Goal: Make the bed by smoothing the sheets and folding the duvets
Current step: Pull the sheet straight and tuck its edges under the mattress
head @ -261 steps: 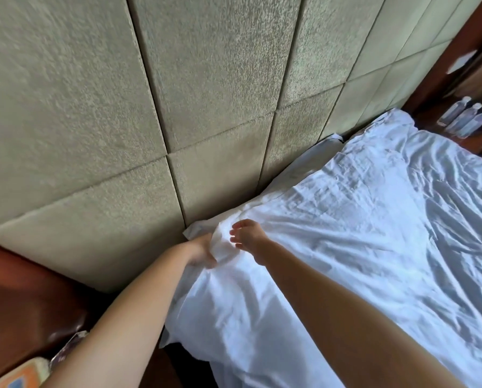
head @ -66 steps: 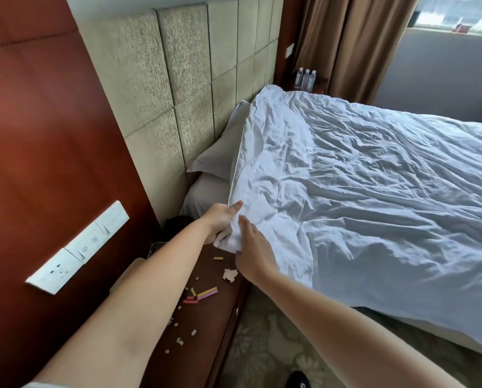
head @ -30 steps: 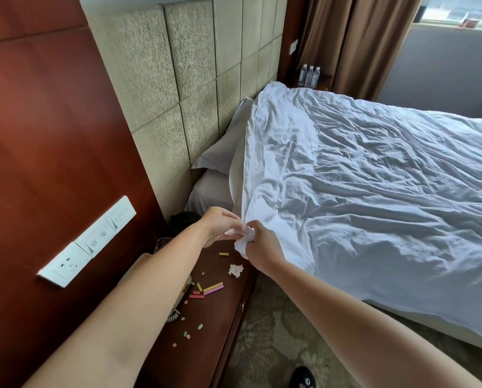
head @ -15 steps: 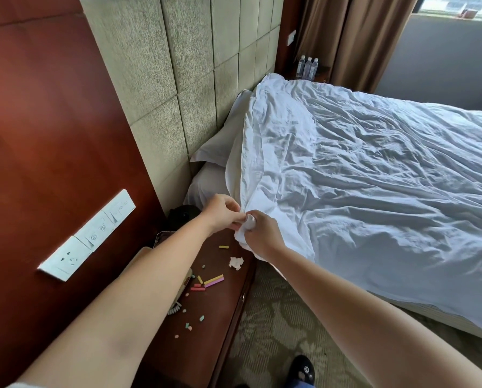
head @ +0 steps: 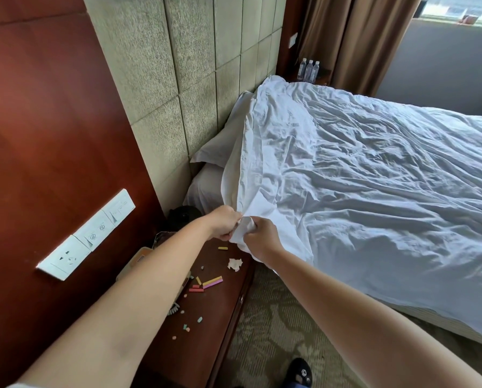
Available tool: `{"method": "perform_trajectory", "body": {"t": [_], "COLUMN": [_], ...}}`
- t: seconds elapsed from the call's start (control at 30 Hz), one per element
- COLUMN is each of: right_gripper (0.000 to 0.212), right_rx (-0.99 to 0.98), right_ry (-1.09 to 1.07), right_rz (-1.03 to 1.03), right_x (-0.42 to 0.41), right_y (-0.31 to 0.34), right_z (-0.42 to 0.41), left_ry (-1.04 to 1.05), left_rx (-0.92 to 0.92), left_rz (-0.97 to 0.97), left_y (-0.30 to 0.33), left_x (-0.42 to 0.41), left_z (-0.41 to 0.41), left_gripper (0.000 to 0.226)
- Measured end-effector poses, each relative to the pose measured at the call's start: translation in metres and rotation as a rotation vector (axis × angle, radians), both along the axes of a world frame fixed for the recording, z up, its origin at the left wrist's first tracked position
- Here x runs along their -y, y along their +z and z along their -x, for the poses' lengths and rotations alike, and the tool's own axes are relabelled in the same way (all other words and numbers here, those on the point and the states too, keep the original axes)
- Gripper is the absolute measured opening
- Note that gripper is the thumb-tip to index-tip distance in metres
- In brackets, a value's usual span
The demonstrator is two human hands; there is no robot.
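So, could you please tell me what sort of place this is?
Most likely a hotel bedroom: a padded headboard wall behind the bed, three water bottles on the far bedside table, and a switch and socket panel set into the wood wall.

One white duvet (head: 374, 191) is lying across one bed. One pillow (head: 220, 147) is showing at the headboard. Three water bottles (head: 308, 70) are standing together by the curtain. Two hands, left (head: 224, 226) and right (head: 261, 238), are showing. One crumpled paper scrap (head: 235, 264) is lying on the worktop (head: 214, 303), among small coloured bits too many and too tiny to count. One wall switch panel (head: 87, 233) is showing, and one dark shoe (head: 300, 372).
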State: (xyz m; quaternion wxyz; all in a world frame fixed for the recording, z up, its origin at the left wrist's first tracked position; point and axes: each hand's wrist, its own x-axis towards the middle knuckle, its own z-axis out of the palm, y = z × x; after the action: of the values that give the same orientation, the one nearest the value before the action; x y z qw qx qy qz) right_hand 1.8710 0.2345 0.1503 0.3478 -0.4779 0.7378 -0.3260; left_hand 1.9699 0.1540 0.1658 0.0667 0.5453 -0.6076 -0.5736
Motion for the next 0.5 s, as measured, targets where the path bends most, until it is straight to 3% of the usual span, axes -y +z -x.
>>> {"method": "perform_trajectory", "body": {"t": [0.17, 0.37, 0.5], "right_gripper": [0.021, 0.036, 0.032], "right_rx": [-0.042, -0.174, -0.247], "right_ry": [0.044, 0.142, 0.138], "right_rz": [0.012, 0.044, 0.176], "right_x": [0.002, 0.004, 0.010], "right_y": [0.005, 0.018, 0.025], "right_z": [-0.004, -0.015, -0.033], "left_ry": [-0.112, -0.004, 0.061], "left_rx": [0.147, -0.034, -0.149], "left_rz": [0.248, 0.222, 0.225], "left_y": [0.006, 0.024, 0.045], "left_x": [0.000, 0.002, -0.002], "left_z": [-0.006, -0.027, -0.043], "left_gripper": [0.037, 0.038, 0.045]}}
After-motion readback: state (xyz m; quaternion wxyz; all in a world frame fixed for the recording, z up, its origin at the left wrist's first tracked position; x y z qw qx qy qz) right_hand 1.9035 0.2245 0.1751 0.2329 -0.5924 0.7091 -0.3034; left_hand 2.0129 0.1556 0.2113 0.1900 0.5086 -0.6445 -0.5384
